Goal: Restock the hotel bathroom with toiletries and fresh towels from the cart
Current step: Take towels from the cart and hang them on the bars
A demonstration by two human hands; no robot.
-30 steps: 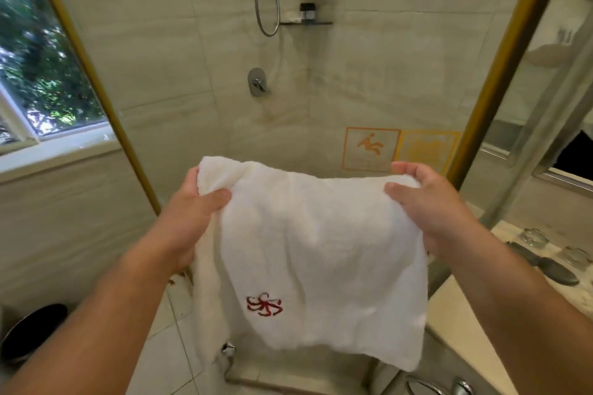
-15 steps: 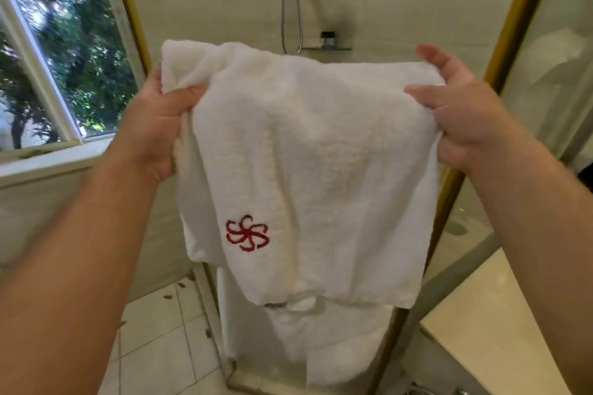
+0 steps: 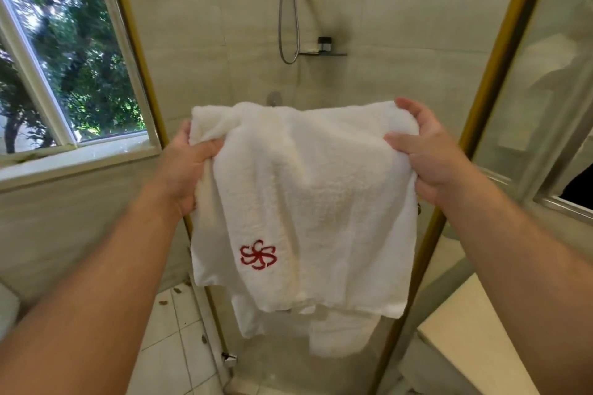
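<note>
A white towel (image 3: 321, 196) with a red embroidered logo (image 3: 258, 254) hangs spread out in front of the glass shower door. My left hand (image 3: 183, 170) grips its upper left corner, thumb on the front. My right hand (image 3: 423, 151) pinches the upper right corner between thumb and fingers. The towel is folded over, with a longer back layer hanging below the front one. It hides the shower mixer handle except for its top.
A gold-framed glass shower enclosure (image 3: 481, 106) stands ahead, with a hose (image 3: 288, 9) and a small shelf (image 3: 322, 53) on the tiled wall. A window (image 3: 64, 74) is at left. A cream counter (image 3: 465, 337) sits at lower right. White floor tiles (image 3: 173, 346) lie below.
Both hands raised the towel high half a second ago and have since lowered it to chest height. The grips on both corners are unchanged.
</note>
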